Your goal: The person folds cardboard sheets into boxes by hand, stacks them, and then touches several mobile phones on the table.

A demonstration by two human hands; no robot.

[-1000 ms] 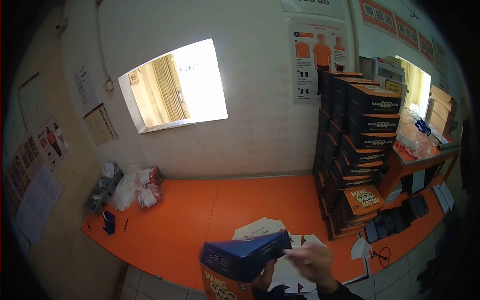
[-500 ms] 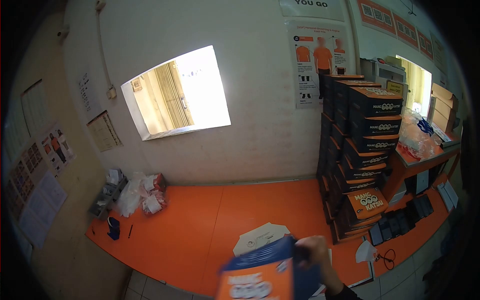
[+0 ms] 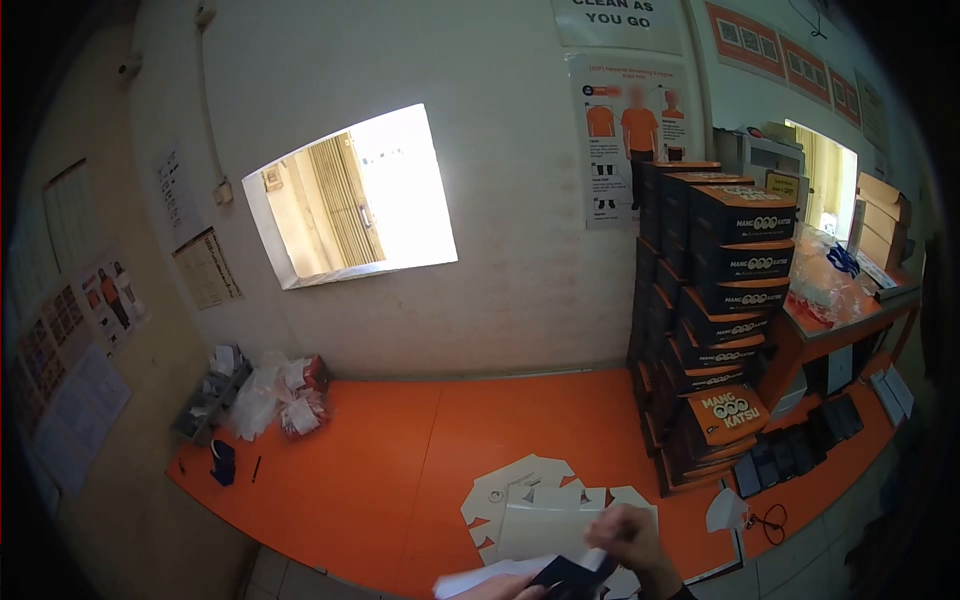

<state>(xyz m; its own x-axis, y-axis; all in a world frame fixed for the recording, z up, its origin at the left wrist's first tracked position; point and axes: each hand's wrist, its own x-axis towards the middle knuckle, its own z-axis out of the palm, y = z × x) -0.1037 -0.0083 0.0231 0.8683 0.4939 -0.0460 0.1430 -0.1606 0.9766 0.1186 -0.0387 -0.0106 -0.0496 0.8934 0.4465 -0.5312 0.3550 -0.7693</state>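
At the bottom edge of the head view is a partly folded cardboard box (image 3: 572, 576), with dark blue outside and white inside showing; much of it is cut off. My left hand (image 3: 503, 588) grips its near left side, only partly in frame. My right hand (image 3: 627, 536) is closed at the box's right side, fingers curled on a flap. Beneath and beyond both hands, flat pale box blanks (image 3: 540, 510) lie overlapping on the orange table (image 3: 385, 480).
Tall stacks of folded navy and orange boxes (image 3: 742, 265) stand right of the blanks. At the table's left end are plastic bags (image 3: 262, 395), a grey bin (image 3: 208, 405), a blue tape dispenser (image 3: 222, 463) and a pen (image 3: 257, 469). A black cord (image 3: 770, 523) lies at right.
The box has turned from its orange printed face to its white inside and dropped lower. More pale blanks are uncovered. My left hand has come into view.
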